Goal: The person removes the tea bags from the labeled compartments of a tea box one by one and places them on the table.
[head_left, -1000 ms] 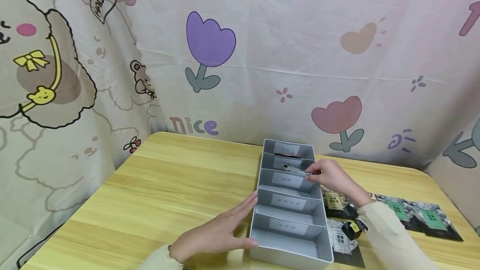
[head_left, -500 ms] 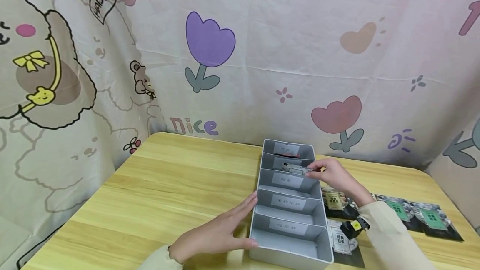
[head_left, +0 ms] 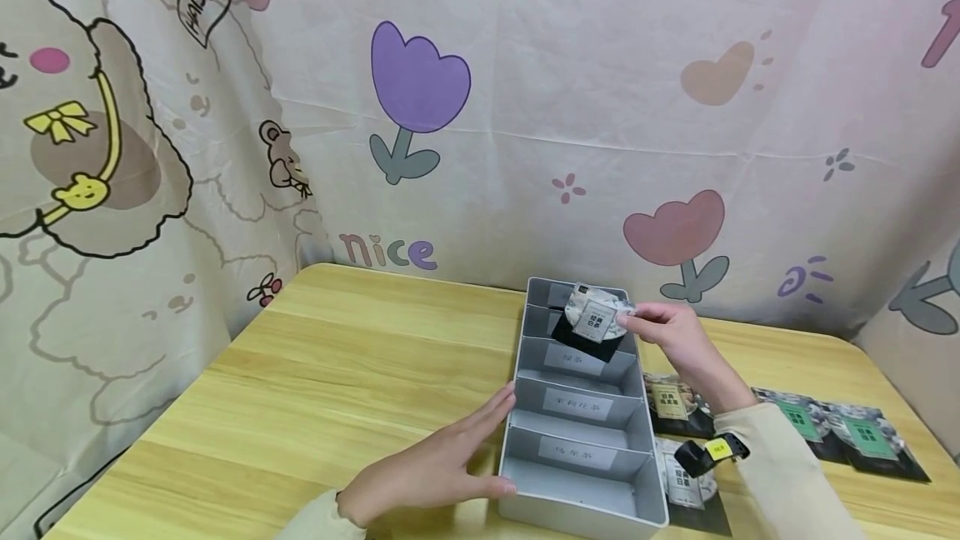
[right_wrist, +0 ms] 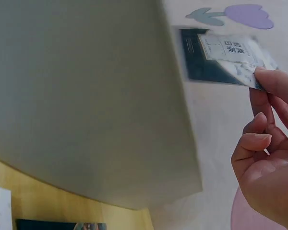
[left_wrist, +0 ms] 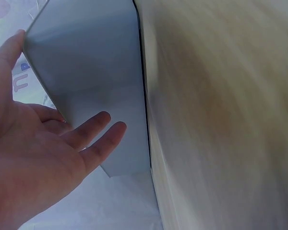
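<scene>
My right hand (head_left: 678, 344) pinches the right edge of a tea packet (head_left: 592, 323), black with a pale picture and a white label. The packet is raised above the far compartments of a long grey divided box (head_left: 577, 517), its printed face showing. In the right wrist view, thumb and fingertips hold one end of the tea packet (right_wrist: 223, 55), above the box's outer wall (right_wrist: 96, 105). My left hand (head_left: 435, 465) lies along the box's left side, fingers spread. The left wrist view shows those fingers (left_wrist: 105, 143) extended beside the grey wall (left_wrist: 101, 62).
Paper labels (head_left: 576, 404) mark the box's compartments. Right of the box lie a yellow-labelled packet (head_left: 670, 400), a white-labelled packet (head_left: 684, 486) and two green-labelled packets (head_left: 870, 440) on the wooden table (head_left: 360, 340). A printed curtain (head_left: 525, 90) hangs behind the table.
My right hand has lifted the tea packet up from the second-farthest compartment, and its face has turned into sight. My left hand has stayed at the box's side.
</scene>
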`<act>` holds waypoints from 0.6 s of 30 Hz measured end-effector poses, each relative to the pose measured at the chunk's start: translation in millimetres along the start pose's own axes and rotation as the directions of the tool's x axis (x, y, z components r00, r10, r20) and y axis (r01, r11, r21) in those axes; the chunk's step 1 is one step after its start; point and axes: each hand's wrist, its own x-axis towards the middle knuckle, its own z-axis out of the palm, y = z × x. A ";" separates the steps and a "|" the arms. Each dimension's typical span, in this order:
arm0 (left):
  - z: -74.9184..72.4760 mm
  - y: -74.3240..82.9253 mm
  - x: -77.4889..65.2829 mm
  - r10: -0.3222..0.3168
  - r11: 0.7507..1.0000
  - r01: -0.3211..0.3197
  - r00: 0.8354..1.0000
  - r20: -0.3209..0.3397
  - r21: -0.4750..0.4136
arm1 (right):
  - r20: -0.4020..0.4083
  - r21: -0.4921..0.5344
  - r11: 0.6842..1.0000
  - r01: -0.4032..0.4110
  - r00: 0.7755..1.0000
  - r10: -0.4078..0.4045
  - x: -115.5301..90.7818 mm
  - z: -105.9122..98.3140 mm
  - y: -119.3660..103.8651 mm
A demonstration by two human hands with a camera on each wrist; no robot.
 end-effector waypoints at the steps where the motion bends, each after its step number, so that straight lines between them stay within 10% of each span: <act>1: 0.0 0.1 0.1 0.000 1.000 0.000 1.000 0.000 0.000 | 0.001 0.014 1.000 0.000 1.000 0.000 -0.5 0.0 -1.2; 18: 0.5 0.4 0.1 0.000 1.000 0.000 1.000 -0.005 0.003 | 0.146 0.153 0.979 -0.131 0.983 0.109 -13.9 4.9 -21.4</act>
